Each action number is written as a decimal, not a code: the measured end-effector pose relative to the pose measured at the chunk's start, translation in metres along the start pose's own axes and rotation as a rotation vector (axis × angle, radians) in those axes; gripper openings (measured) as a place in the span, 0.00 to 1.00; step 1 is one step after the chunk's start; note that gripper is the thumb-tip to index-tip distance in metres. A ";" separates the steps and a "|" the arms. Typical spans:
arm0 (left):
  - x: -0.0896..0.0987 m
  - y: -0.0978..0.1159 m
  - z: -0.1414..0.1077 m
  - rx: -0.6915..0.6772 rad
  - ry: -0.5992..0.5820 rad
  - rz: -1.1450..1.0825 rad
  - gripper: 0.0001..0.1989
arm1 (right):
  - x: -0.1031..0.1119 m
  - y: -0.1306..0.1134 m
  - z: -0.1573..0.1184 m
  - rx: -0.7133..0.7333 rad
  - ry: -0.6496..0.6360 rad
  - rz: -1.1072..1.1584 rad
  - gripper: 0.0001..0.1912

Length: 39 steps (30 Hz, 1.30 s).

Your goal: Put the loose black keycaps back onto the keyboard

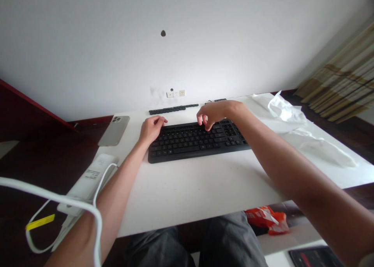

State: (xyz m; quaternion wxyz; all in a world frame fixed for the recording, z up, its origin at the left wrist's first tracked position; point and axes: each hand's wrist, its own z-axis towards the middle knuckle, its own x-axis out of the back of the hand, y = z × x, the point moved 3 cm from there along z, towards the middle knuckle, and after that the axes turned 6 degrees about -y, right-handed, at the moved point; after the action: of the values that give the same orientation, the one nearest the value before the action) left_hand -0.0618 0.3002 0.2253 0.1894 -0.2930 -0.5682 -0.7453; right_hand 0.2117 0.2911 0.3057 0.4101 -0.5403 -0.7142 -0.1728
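Observation:
A black keyboard lies flat on the white table. My left hand is at its upper left corner, fingers bent around the edge and holding it. Over the upper middle keys hovers my right hand, its fingers bent downward and apart, with one fingertip touching or just above the keys. I see nothing held between those fingers. Towards the right end, the key area looks shinier and partly uncapped. Behind the keyboard, loose black keycaps stand in rows; more small black pieces lie partly hidden beyond my right hand.
A phone lies on the table's left edge, near a white power strip with a white cable. Crumpled white plastic lies at the right. Wall sockets are behind; an orange bag shows below the table.

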 end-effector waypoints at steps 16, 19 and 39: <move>0.001 0.003 -0.001 -0.011 -0.007 -0.012 0.18 | 0.036 -0.033 -0.035 0.683 1.070 0.918 0.30; 0.001 0.003 -0.002 -0.008 -0.007 -0.010 0.17 | 0.030 -0.039 -0.030 0.771 1.058 1.236 0.32; 0.001 0.002 -0.001 0.005 -0.008 -0.028 0.17 | -0.025 -0.024 0.039 0.650 0.807 1.490 0.31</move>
State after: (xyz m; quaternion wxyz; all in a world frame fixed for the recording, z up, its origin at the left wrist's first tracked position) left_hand -0.0615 0.2989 0.2275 0.1775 -0.2876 -0.5748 -0.7452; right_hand 0.1758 0.2940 0.2679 0.7669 -0.6185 0.0045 0.1712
